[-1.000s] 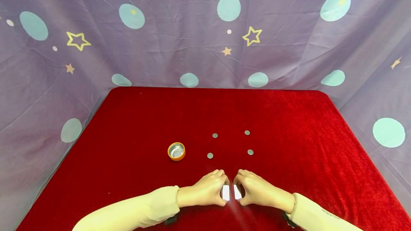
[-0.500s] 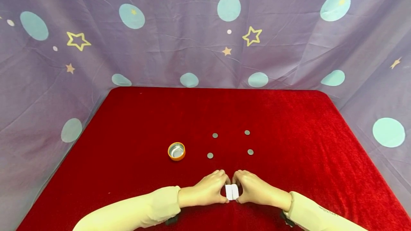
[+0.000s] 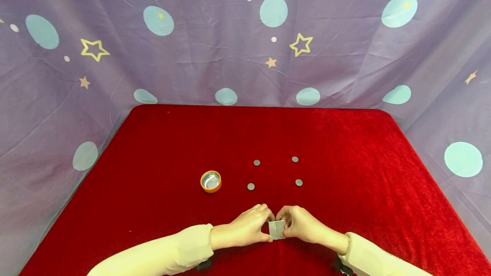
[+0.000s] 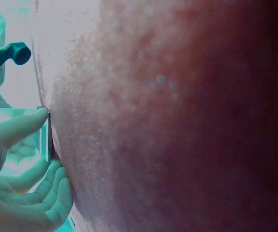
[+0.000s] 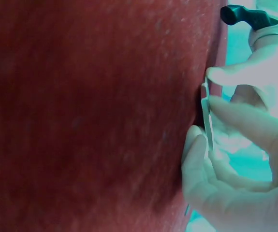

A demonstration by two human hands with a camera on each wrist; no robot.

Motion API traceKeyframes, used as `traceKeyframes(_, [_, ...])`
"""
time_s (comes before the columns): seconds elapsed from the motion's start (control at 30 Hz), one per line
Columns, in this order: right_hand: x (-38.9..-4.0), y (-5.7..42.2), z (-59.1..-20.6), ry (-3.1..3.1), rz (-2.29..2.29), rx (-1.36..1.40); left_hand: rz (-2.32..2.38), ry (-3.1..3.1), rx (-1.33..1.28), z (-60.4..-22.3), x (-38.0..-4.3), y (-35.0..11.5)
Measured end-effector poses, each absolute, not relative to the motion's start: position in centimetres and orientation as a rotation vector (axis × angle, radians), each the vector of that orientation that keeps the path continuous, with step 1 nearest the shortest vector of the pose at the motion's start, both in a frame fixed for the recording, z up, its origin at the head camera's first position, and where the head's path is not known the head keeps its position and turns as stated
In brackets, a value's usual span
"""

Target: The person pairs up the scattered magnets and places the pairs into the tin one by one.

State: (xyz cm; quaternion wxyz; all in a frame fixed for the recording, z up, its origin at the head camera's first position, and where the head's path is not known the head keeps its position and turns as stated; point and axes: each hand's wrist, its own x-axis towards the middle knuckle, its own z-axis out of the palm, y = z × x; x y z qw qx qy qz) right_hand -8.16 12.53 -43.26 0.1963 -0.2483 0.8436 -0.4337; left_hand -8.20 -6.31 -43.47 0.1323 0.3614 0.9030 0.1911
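Observation:
My left hand (image 3: 248,228) pinches a small flat silvery-grey rectangular piece (image 3: 272,230) between thumb and fingers. A matching piece (image 3: 280,228) is pinched by my right hand (image 3: 306,226). The two pieces lie edge to edge, a thin seam between them, close over the red cloth near its front. In the left wrist view a piece (image 4: 48,140) shows as a thin edge between thumb (image 4: 25,126) and fingers. From the right wrist, a thin plate (image 5: 208,121) appears edge-on in the fingers (image 5: 195,159). What the pieces are, I cannot tell.
Several flat grey discs (image 3: 251,186) lie spread on the red cloth (image 3: 345,148) beyond the hands. A small bowl (image 3: 210,189) with an orange rim and shiny inside stands left of them. Behind hangs a purple curtain (image 3: 207,54) with stars and dots.
The two pieces, apart at first, have come together as the right hand moved slightly left. Their faces have gone from bright white to grey. The discs and bowl stay put.

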Motion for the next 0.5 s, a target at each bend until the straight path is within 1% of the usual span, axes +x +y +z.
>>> traceKeyframes(0.23, [-8.3, 12.4, -43.3, 2.26, -1.353, -0.536, 0.641, 2.602, 1.035, -42.9, -8.2, -7.2])
traceKeyframes(0.5, [-8.4, 12.4, -43.7, 2.137, -1.46, -0.435, 0.726, 2.6, 1.005, -41.9, -8.3, -8.4])
